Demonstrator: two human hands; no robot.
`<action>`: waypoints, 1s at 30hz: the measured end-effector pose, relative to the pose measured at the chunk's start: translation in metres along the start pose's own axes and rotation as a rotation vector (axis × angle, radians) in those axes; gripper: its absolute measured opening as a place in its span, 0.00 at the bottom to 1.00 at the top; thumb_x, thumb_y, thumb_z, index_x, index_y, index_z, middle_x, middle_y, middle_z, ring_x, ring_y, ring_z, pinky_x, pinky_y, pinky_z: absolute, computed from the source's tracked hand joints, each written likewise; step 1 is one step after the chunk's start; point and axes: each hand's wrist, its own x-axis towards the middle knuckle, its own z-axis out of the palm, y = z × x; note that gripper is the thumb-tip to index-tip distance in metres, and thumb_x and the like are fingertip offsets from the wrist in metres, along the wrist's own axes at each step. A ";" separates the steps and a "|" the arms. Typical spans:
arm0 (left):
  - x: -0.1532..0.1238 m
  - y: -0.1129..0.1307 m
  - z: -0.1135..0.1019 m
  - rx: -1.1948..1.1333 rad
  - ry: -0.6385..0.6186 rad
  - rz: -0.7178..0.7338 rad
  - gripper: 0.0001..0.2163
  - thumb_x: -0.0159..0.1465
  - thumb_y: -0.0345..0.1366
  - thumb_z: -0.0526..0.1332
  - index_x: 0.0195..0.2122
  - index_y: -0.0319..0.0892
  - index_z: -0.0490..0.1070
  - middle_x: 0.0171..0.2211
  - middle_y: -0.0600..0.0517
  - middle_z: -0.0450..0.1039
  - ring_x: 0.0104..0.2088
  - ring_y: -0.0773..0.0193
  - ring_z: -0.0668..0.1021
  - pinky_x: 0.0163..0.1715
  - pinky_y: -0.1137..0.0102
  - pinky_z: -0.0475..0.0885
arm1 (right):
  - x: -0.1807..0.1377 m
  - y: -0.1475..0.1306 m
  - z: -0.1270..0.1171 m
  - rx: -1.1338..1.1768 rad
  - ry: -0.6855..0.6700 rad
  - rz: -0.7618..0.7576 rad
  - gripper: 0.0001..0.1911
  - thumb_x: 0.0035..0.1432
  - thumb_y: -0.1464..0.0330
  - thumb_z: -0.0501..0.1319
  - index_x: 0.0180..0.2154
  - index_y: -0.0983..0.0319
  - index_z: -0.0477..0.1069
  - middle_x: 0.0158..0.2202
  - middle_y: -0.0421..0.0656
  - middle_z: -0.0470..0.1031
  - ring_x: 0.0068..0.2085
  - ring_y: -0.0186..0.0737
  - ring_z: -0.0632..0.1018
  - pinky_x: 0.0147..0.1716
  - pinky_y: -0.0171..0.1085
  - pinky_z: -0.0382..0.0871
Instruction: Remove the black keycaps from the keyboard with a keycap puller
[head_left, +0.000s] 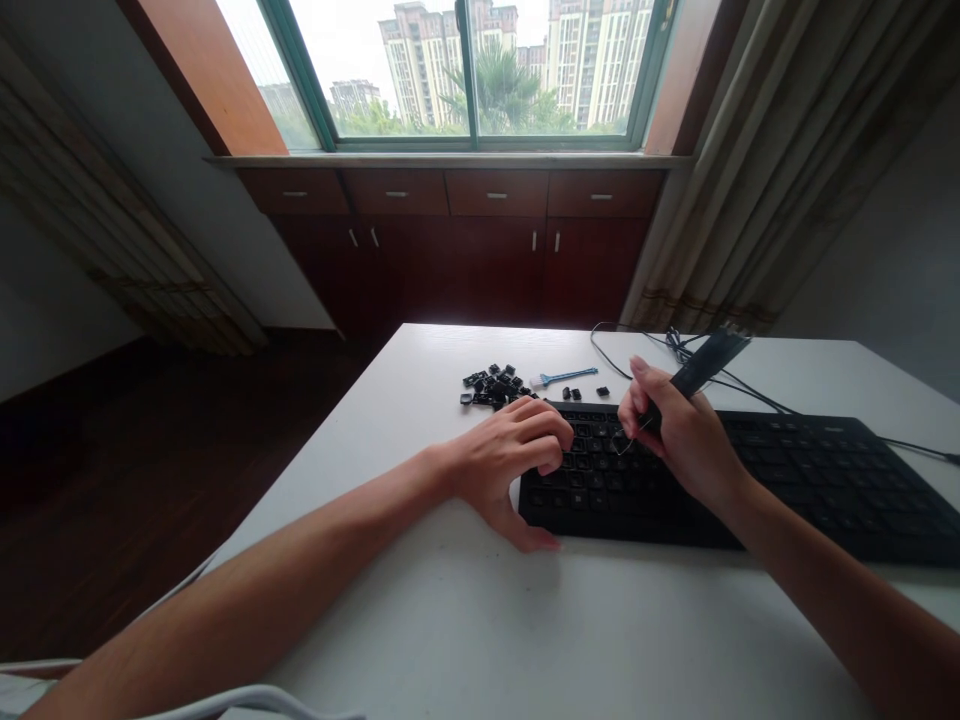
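A black keyboard (780, 470) lies on the white table, with bare key positions showing at its left part. My left hand (514, 455) grips the keyboard's left end, fingers bent over the keys and thumb at the front edge. Over the left-middle keys, my right hand (679, 430) is closed around a keycap puller (705, 365) with a black handle. Its thin wire end points down at the keys; whether the wire touches a keycap I cannot tell. A pile of loose black keycaps (491, 383) sits just beyond my left hand, partly hidden by it.
Behind the keyboard lie a small blue brush (570, 376) with pale bristles and a few separate keycaps (602, 391). A black cable (679, 345) is coiled at the back right. The white table (450, 620) ends on the left above a dark floor. A white chair arm (255, 695) shows bottom left.
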 end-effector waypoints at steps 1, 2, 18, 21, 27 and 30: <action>0.000 0.000 0.000 0.002 0.008 0.007 0.27 0.51 0.59 0.68 0.35 0.44 0.59 0.41 0.47 0.72 0.42 0.56 0.73 0.42 0.59 0.71 | 0.001 0.000 -0.001 -0.002 -0.001 -0.013 0.25 0.67 0.55 0.58 0.22 0.60 0.61 0.16 0.39 0.68 0.17 0.30 0.63 0.12 0.29 0.50; 0.000 -0.001 0.000 0.004 0.013 0.017 0.27 0.50 0.59 0.68 0.36 0.44 0.59 0.41 0.47 0.72 0.41 0.56 0.73 0.42 0.58 0.71 | 0.001 0.001 -0.002 -0.003 0.002 -0.030 0.25 0.67 0.54 0.57 0.22 0.60 0.60 0.16 0.39 0.67 0.17 0.30 0.63 0.12 0.29 0.50; -0.002 -0.007 0.005 0.079 0.109 -0.110 0.15 0.61 0.47 0.65 0.40 0.43 0.66 0.37 0.47 0.75 0.39 0.58 0.75 0.43 0.59 0.72 | 0.000 0.006 -0.004 -0.021 0.062 -0.142 0.26 0.67 0.53 0.57 0.21 0.60 0.58 0.12 0.36 0.63 0.13 0.27 0.60 0.11 0.28 0.49; -0.001 -0.005 0.007 0.073 0.145 -0.085 0.15 0.59 0.46 0.66 0.40 0.42 0.67 0.36 0.47 0.75 0.37 0.58 0.76 0.40 0.60 0.74 | 0.000 0.006 -0.002 -0.013 0.055 -0.136 0.26 0.67 0.53 0.57 0.21 0.60 0.58 0.13 0.35 0.64 0.13 0.27 0.60 0.11 0.28 0.49; 0.006 0.022 0.003 -0.139 0.142 -0.044 0.26 0.60 0.42 0.65 0.59 0.42 0.63 0.43 0.44 0.79 0.40 0.57 0.81 0.41 0.62 0.77 | -0.001 0.003 0.001 0.054 0.056 -0.136 0.26 0.65 0.54 0.59 0.20 0.60 0.58 0.12 0.35 0.63 0.12 0.27 0.59 0.11 0.29 0.47; 0.017 0.023 -0.031 -0.342 0.392 -0.238 0.36 0.64 0.41 0.63 0.70 0.49 0.47 0.59 0.42 0.72 0.51 0.56 0.79 0.44 0.65 0.77 | 0.002 0.000 -0.001 0.112 0.074 -0.159 0.25 0.65 0.54 0.60 0.20 0.60 0.59 0.12 0.35 0.63 0.13 0.27 0.59 0.10 0.29 0.47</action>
